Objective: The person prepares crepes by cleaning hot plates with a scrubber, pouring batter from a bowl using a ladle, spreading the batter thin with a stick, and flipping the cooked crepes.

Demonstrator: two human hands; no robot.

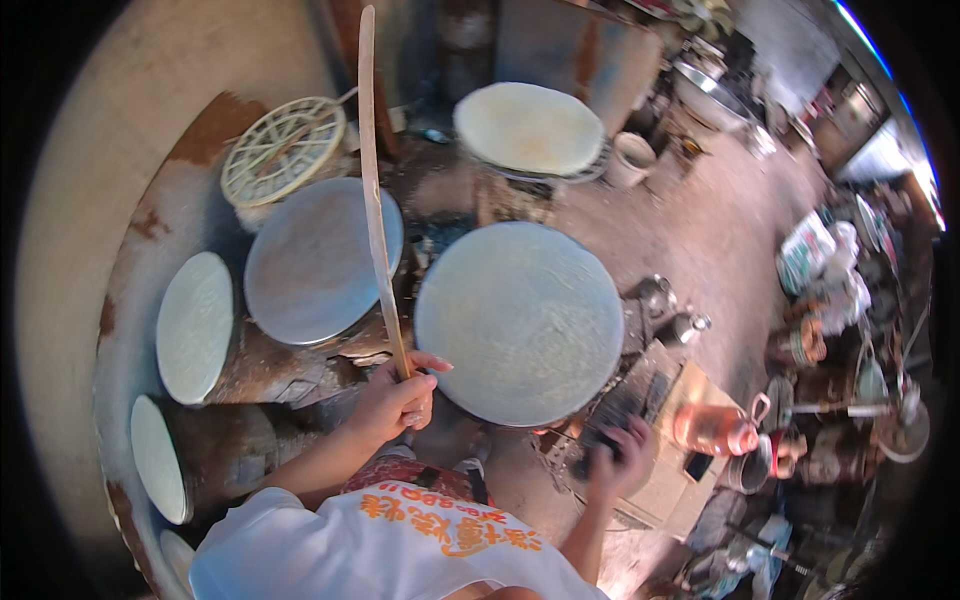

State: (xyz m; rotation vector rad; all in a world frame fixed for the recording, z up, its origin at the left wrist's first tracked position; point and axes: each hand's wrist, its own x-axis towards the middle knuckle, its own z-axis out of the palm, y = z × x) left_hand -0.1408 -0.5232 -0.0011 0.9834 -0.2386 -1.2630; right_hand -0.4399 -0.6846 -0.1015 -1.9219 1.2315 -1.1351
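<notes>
My left hand is closed around the lower end of a long, thin, flat wooden stick, which rises nearly upright with a slight bend. To its right lies a large round griddle with a thin, pale layer of batter over its face. My right hand is at the griddle's lower right, above a cardboard sheet. Its fingers look curled round something dark, but blur hides what that is. A dark flat piece lies just beyond that hand.
Left of the griddle stands a bare grey round plate, with pale-topped rounds along the wall. Behind are a slatted round rack and a pale round sheet. An orange bottle and a metal flask stand right.
</notes>
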